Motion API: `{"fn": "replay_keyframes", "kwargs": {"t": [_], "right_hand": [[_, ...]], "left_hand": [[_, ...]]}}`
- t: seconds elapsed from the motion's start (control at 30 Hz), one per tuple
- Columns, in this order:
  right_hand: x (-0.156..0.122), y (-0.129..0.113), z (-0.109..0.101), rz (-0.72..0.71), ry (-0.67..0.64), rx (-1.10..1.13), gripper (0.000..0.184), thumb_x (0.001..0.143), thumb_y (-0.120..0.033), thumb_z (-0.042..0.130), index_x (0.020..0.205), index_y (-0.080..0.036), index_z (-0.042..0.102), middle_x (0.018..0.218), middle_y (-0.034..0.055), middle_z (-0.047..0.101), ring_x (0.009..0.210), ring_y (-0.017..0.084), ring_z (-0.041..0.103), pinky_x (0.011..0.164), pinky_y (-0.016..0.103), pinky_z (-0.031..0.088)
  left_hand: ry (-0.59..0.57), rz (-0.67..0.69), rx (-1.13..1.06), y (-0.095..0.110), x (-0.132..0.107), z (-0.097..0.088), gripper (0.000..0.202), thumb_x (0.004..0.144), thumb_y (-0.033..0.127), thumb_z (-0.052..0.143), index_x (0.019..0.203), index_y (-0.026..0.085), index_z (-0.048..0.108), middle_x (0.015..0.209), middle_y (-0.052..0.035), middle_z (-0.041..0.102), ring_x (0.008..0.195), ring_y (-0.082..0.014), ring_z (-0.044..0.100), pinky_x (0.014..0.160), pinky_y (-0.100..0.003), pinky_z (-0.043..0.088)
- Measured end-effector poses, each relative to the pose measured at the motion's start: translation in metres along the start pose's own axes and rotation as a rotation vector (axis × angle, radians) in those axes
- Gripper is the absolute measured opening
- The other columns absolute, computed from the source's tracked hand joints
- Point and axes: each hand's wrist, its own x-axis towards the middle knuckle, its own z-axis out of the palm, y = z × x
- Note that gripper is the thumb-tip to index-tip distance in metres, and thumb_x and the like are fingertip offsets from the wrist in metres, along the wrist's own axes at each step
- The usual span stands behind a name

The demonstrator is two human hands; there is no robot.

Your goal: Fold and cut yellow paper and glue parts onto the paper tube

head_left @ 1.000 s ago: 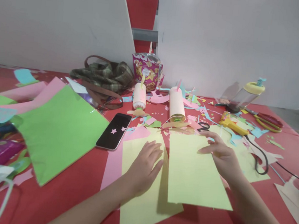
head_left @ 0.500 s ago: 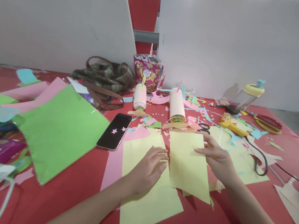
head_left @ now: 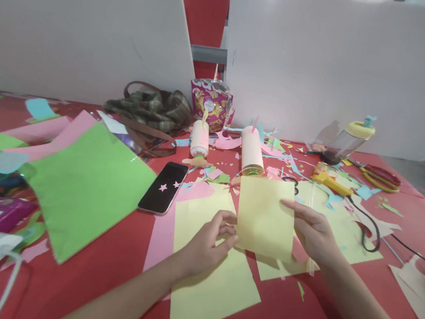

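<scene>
A small pale yellow sheet of paper (head_left: 265,217) is held up above the table, facing me. My right hand (head_left: 314,234) pinches its right edge, fingers in front. At the sheet's lower left edge is my left hand (head_left: 208,242), fingers curled with the tips at or behind the edge and the thumb near the corner. Under my left hand lies a larger yellow sheet (head_left: 206,299), partly over a pink sheet (head_left: 159,247). Another yellow sheet (head_left: 273,269) shows below the raised one.
Left are a phone (head_left: 162,187) with pink stars on it and a green sheet (head_left: 89,193). Two paper-wrapped bottles (head_left: 251,148) lie ahead among scraps. On the right are a yellow glue gun (head_left: 332,182) with its cord, scissors (head_left: 381,178) and a clear bottle (head_left: 345,142).
The small yellow sheet has been lifted and tipped up toward me. My right hand has shifted slightly down its right edge, and my left fingers have come to its left edge.
</scene>
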Motion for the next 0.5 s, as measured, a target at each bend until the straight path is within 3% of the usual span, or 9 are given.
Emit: {"fn": "replay_keyframes", "kwargs": {"t": [0.17,0.33,0.5], "right_hand": [[0.001,-0.009,0.002,-0.017,-0.021,-0.057,0.031,0.076,-0.019,0.046,0.103,-0.027,0.058,0.113,0.0015,0.057,0.107,0.019,0.049,0.089,0.037,0.040],[0.000,-0.022,0.006,-0.002,-0.098,-0.109,0.029,0.077,-0.020,0.046,0.103,-0.027,0.057,0.112,0.0032,0.056,0.104,0.019,0.049,0.084,0.034,0.044],[0.003,-0.021,0.010,-0.011,-0.080,0.052,0.041,0.079,-0.024,0.045,0.120,-0.029,0.040,0.110,0.0050,0.055,0.098,0.018,0.052,0.081,0.035,0.043]], "left_hand": [[0.123,-0.083,-0.137,-0.002,0.002,0.000,0.024,0.079,0.025,0.044,0.100,0.022,0.033,0.092,-0.0026,0.048,0.076,-0.0109,0.053,0.068,-0.027,0.044],[0.201,-0.123,-0.148,0.002,0.004,-0.003,0.028,0.077,0.025,0.047,0.102,0.022,0.034,0.078,0.0020,0.049,0.069,-0.0094,0.051,0.067,-0.025,0.042],[0.228,-0.115,-0.122,0.003,0.005,-0.004,0.029,0.076,0.025,0.048,0.102,0.019,0.040,0.072,0.0019,0.049,0.068,-0.0107,0.051,0.067,-0.025,0.042]]}}
